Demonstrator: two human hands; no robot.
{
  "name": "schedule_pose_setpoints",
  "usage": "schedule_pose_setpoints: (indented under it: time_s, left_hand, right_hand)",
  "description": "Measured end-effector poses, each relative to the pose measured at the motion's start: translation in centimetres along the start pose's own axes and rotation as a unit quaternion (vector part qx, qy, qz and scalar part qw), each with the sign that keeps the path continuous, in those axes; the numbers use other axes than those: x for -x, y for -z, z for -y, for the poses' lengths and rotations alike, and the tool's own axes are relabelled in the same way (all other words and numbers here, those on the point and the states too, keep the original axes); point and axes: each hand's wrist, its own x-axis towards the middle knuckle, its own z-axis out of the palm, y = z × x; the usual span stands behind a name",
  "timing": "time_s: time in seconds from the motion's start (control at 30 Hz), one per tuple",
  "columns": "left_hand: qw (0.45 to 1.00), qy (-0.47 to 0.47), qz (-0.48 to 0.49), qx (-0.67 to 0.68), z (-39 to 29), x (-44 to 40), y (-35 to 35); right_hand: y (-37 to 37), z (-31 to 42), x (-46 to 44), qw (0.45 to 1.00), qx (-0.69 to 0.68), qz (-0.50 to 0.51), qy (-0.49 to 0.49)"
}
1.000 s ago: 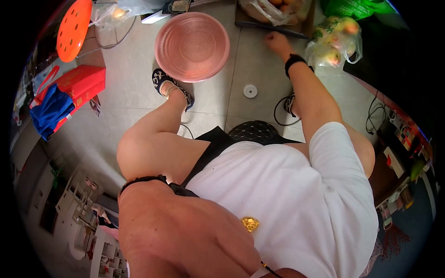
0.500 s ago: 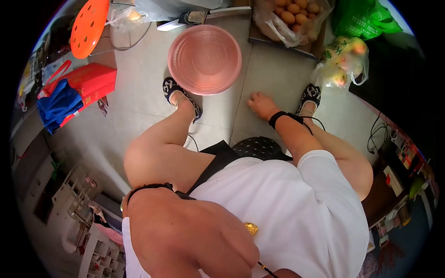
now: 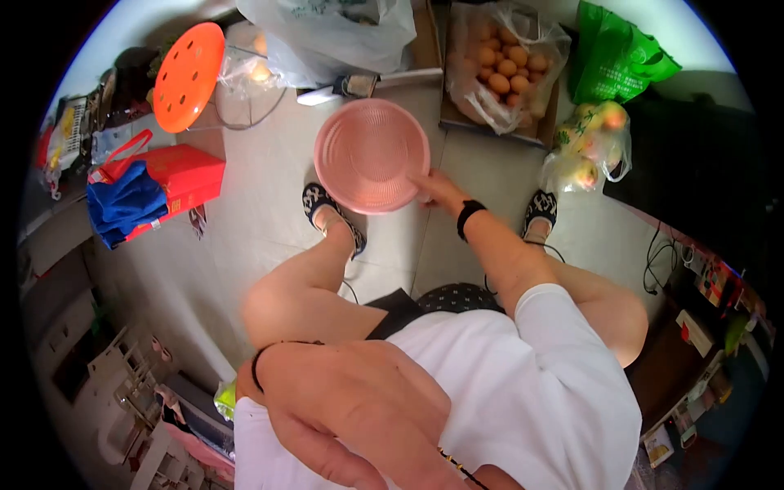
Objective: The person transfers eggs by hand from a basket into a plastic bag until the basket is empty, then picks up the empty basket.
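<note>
A pink plastic colander basket (image 3: 371, 151) stands on the tiled floor between my feet. My right hand (image 3: 439, 189) reaches down to its lower right rim, with fingers closed over the edge. Close to the camera, my left hand (image 3: 359, 408) is raised in front of my white shirt. Its fingers point down past the bottom of the view, so their tips are hidden and I cannot tell what they touch.
A bag of eggs (image 3: 506, 69) lies in a cardboard box beyond the basket. To its right are a bag of fruit (image 3: 584, 151) and a green bag (image 3: 616, 53). A red bag (image 3: 192, 175) and an orange stool (image 3: 189, 77) are at the left.
My right hand has moved left from above the floor and taken hold of the basket's rim. My left hand's fingers have straightened downward. The whole view has shifted slightly.
</note>
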Motion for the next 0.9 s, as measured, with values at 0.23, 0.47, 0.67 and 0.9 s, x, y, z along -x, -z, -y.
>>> schedule_pose_setpoints:
  time_s: [0.23, 0.47, 0.67, 0.9]
  left_hand:
    - [0.988, 0.127, 0.077, -0.035, -2.2, 0.3, 1.0]
    - [0.985, 0.158, 0.029, -0.06, -3.0, 1.3, -0.9]
    - [0.966, 0.248, -0.044, -0.048, -3.4, 1.7, -2.7]
    - [0.953, 0.283, -0.076, -0.08, -3.5, 1.8, -4.1]
  right_hand:
    - [0.2, 0.9, -0.7, 0.992, 0.127, -0.027, -0.006]
    - [3.1, 1.6, 4.8, 0.998, -0.043, 0.039, 0.027]
    - [4.9, 5.8, 9.8, 0.963, -0.228, -0.061, 0.128]
    - [8.9, 9.4, 9.2, 0.914, -0.309, -0.18, 0.193]
